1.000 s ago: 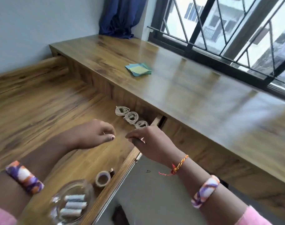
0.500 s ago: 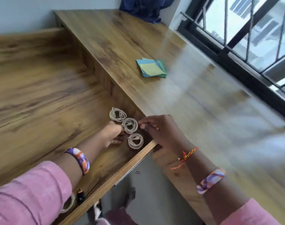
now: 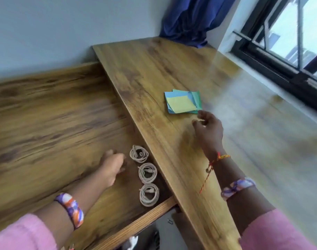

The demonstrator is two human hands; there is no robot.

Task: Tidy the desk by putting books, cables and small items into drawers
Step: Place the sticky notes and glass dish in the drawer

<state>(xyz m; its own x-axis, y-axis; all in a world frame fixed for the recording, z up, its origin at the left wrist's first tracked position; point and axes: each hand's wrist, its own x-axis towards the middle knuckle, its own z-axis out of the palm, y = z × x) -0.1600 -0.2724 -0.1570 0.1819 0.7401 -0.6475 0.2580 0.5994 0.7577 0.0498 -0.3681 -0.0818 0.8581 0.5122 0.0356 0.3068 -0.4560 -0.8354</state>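
Observation:
Three coiled beige cables lie in a row inside the open wooden drawer, close under the desk's edge. My left hand rests in the drawer just left of the coils, fingers loosely curled, holding nothing. On the desk top lies a small stack of blue, green and yellow paper squares. My right hand hovers over the desk just below the stack's near right corner, fingers apart and empty.
A window with black frame and bars runs along the desk's right side. A blue curtain hangs at the far corner. The drawer's front rail is near me, floor below it.
My right hand has left the cables and moved up over the desk toward the paper squares. My left hand has drawn slightly left of the coils. The view has tilted up.

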